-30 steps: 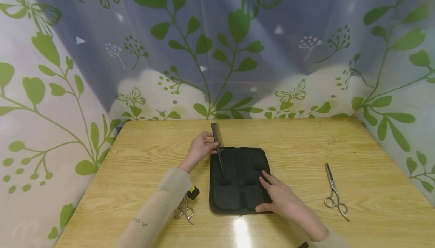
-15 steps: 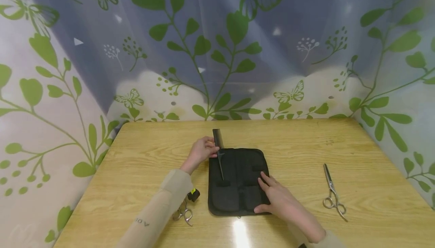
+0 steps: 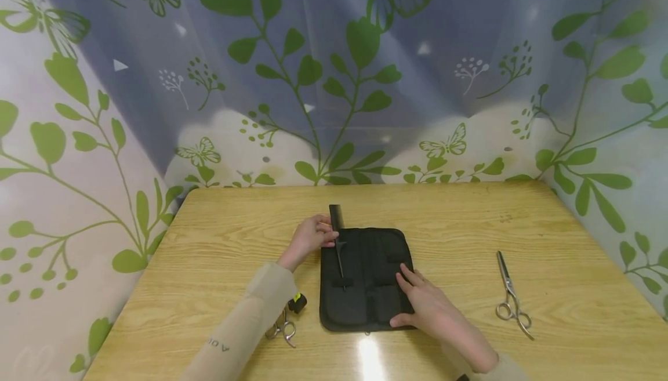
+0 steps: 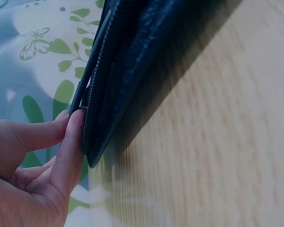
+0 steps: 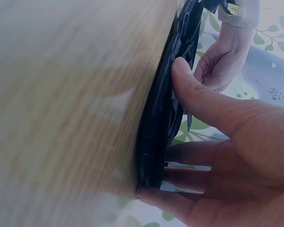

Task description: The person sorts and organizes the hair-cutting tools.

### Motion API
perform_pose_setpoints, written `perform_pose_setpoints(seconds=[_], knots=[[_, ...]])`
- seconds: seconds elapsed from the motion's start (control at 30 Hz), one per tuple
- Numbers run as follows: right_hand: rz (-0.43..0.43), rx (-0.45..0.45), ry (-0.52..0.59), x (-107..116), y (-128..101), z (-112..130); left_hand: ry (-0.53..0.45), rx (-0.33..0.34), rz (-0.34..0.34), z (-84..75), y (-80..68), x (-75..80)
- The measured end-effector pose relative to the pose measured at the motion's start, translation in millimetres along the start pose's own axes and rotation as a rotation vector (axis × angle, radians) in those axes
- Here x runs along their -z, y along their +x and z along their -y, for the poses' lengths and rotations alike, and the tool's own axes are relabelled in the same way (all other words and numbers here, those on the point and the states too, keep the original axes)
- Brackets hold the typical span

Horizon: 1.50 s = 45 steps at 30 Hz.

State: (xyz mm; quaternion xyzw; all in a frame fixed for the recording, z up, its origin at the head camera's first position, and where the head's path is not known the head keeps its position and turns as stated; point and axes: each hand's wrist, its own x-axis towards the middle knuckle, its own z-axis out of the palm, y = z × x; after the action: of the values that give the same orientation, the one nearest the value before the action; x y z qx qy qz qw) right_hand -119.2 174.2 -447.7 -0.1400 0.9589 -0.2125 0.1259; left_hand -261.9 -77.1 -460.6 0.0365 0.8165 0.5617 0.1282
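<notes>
A black tail comb (image 3: 336, 217) lies slanted over the left half of a spread-out black zip case (image 3: 347, 311). My left hand (image 3: 309, 236) pinches it between thumb and fingers where the toothed part meets the thin tail. The tail runs down into a small loop (image 3: 341, 282), and its tip shows just below. In the left wrist view the fingertips sit right at the zipped edge of the case (image 4: 118, 71). My right hand (image 3: 435, 311) rests on the right side of the case with fingers spread, its thumb near the lower edge.
Silver scissors (image 3: 514, 300) lie on the wooden table (image 3: 229, 218) to the right. Another pair of scissors (image 3: 284, 330) lies at the left, partly hidden by the sleeve, near the black wrist strap (image 3: 298, 303). A leaf-patterned curtain (image 3: 334, 108) hangs behind the table.
My left hand has moved the comb down toward me, and the tail's tip has gone from the loop's upper edge to below it. The right hand stays on the case.
</notes>
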Motion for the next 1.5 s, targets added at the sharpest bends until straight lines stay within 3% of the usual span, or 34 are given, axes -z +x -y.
perform_pose_setpoints(seconds=[0.2,0.87,1.5], knots=[[-0.01,-0.003,0.001,-1.0,0.5,0.7,-0.027,-0.034,0.022,0.7,-6.5,-0.3],[-0.012,-0.006,0.001,-1.1,1.6,2.3,0.04,-0.045,0.062,6.3,-20.3,-7.4],[-0.007,0.003,-0.007,-1.3,3.6,3.3,-0.005,-0.051,0.071,6.7,-30.1,-12.2]])
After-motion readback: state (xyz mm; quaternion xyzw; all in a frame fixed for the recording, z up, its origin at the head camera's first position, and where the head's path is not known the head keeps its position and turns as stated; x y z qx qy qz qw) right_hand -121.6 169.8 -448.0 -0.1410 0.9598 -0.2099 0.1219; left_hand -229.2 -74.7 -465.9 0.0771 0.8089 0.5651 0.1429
